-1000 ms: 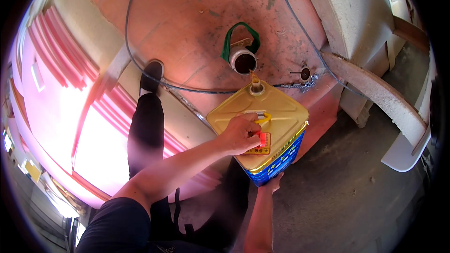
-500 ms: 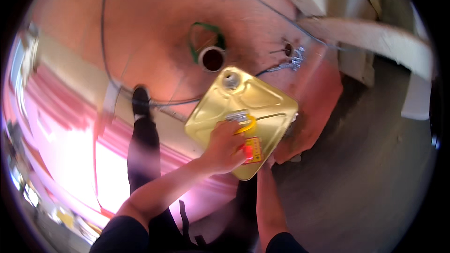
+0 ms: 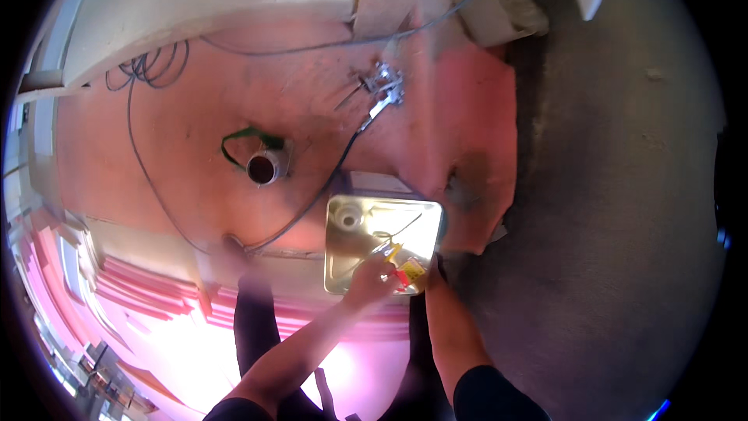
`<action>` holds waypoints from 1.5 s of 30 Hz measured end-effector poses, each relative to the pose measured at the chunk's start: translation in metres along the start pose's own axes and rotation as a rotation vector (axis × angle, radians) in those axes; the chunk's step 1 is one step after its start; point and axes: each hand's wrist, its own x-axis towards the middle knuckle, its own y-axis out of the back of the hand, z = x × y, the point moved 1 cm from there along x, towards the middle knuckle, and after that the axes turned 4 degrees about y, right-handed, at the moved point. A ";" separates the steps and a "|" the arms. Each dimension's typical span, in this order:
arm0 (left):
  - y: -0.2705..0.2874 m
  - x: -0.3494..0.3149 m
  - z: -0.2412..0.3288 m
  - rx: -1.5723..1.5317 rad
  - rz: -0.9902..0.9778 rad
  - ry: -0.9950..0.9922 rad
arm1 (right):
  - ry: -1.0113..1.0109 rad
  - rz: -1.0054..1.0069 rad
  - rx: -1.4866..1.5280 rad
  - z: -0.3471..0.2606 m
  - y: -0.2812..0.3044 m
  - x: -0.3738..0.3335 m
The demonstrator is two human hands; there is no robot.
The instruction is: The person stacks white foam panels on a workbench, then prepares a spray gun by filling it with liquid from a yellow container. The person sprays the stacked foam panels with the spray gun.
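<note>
A: Since the earlier frame the yellow canister has swung; its spout, which half a second ago pointed up and left toward the round pipe opening, now lies at the canister's upper-left corner with the body squared up, and the whole thing sits lower and further right of that opening.

B: Where does it lie now; and who has it?

A: It sits just above the person's knees, over the lower edge of the pink floor, beside the grey ground; the left hand rests on its top face near the handle, fingers curled over it in a closed grip; the right hand comes up at the canister's lower right edge, seemingly under it; whether that grip is closed cannot be told, since the canister hides the fingers.

B: And its direction from the hands?

A: It lies ahead of both, up the picture; its long axis runs left to right across the view, the spout end to the left, away from the right hand; the left hand is the nearer to the spout, yet still well short of it.

B: Around it?

A: A dark cable runs from a metal fitting down past the canister's left side; the pipe opening with its green strap is up and to the left, apart from the spout; pale boards close the top.
</note>
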 end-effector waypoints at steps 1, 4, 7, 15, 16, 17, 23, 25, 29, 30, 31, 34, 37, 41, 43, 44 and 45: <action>-0.006 0.003 -0.004 0.086 -0.015 0.018 | -0.026 0.076 0.052 -0.008 0.015 -0.020; -0.011 0.004 0.007 0.203 -0.107 0.112 | -0.062 0.523 0.137 -0.059 0.060 -0.081; -0.007 -0.011 0.007 0.100 -0.094 0.169 | -0.031 0.508 -0.198 -0.119 0.087 -0.166; 0.058 -0.096 0.124 -0.137 0.124 -0.114 | 0.341 -0.093 -0.418 -0.240 -0.128 -0.263; 0.069 -0.107 0.145 -0.221 0.092 -0.095 | 0.312 -0.150 -0.115 -0.242 -0.162 -0.263; 0.078 -0.118 0.158 -0.387 0.056 -0.087 | 0.431 -0.128 -0.232 -0.255 -0.195 -0.266; 0.103 -0.156 0.164 -0.837 0.049 0.111 | 0.429 -0.219 -0.384 -0.319 -0.251 -0.311; 0.111 -0.163 0.137 -0.758 -0.011 0.033 | 0.709 -0.287 -0.484 -0.329 -0.255 -0.318; 0.121 -0.189 0.189 -1.023 0.047 0.319 | 0.665 -0.163 -0.706 -0.343 -0.268 -0.325; 0.124 -0.187 0.188 -1.011 0.033 0.242 | 0.745 -0.181 -0.740 -0.371 -0.281 -0.340; 0.120 -0.187 0.183 -0.895 -0.010 0.100 | 0.659 -0.202 -0.438 -0.360 -0.278 -0.350; 0.124 -0.211 0.192 -0.388 -0.031 -0.224 | 0.542 -0.126 0.041 -0.378 -0.285 -0.357; 0.138 -0.259 0.230 0.573 0.601 -0.623 | 0.713 -0.147 0.042 -0.395 -0.253 -0.352; 0.170 -0.237 0.245 0.925 0.696 -0.635 | 0.622 -0.028 -0.191 -0.427 -0.243 -0.312; 0.187 -0.217 0.251 0.964 0.651 -0.650 | 0.625 -0.034 -0.371 -0.441 -0.242 -0.289; 0.186 -0.219 0.237 0.976 0.623 -0.636 | 0.607 -0.043 -0.472 -0.428 -0.235 -0.283; 0.183 -0.223 0.224 0.984 0.596 -0.613 | 0.585 -0.052 -0.456 -0.411 -0.229 -0.276</action>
